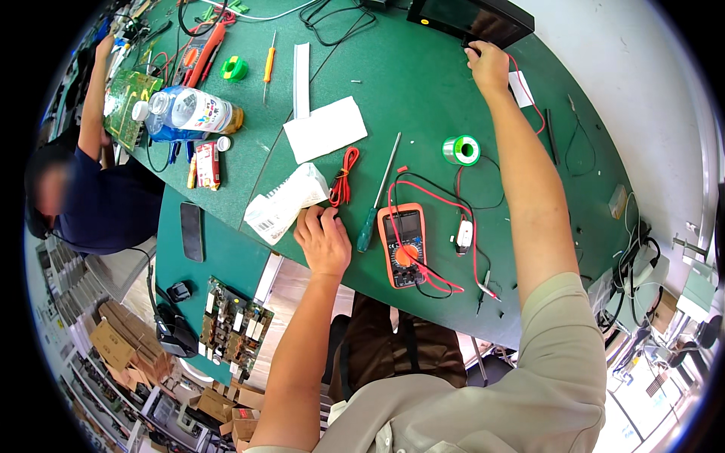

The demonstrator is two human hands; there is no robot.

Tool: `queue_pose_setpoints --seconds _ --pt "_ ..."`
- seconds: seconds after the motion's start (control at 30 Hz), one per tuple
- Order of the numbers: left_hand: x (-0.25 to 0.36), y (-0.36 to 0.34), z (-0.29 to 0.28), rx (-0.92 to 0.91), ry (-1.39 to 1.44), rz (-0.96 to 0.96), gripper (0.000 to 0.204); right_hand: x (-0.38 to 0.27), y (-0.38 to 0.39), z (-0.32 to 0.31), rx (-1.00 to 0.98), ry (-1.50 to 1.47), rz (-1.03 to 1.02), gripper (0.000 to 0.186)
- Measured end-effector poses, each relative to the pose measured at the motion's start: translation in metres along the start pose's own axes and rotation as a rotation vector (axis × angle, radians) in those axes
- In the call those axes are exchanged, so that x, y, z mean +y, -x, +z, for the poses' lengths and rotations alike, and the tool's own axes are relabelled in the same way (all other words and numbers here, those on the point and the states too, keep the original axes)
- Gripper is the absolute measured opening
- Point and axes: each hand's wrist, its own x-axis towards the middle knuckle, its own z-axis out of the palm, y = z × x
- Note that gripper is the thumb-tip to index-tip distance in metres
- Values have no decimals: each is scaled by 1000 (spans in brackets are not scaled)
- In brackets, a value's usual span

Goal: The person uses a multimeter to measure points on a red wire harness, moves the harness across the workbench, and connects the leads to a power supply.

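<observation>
My right arm stretches to the far side of the bench, where my right hand point(489, 66) has its fingers pinched together at the lower edge of a black box-shaped device with a dark screen point(472, 19). What lies between those fingertips is too small to make out. My left hand point(325, 240) rests at the near edge of the green bench, palm down with fingers apart, holding nothing. Beside its fingertips are a crumpled white paper packet point(287, 202) and a coiled red cable point(345, 177). An orange multimeter point(402, 245) and a teal-handled screwdriver point(379, 192) lie to its right.
A solder spool point(461, 150), red and black test leads point(483, 285) and a white paper sheet point(326, 130) lie on the bench. Bottles point(198, 112) stand at left, near a seated person point(113, 196). A circuit board point(234, 326) and a phone point(192, 231) lie on the lower-left table.
</observation>
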Motion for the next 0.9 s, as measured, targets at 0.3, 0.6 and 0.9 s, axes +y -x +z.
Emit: queue_pose_setpoints --seconds 0.3,0.6,0.9 --pt "0 1 -1 -18 11 0 26 2 4 -3 130 94 -151 20" --pt "1 0 -2 -19 13 2 26 3 7 2 81 151 -160 27" --pt "0 1 -1 -24 11 1 25 11 -1 -3 6 143 -306 21"
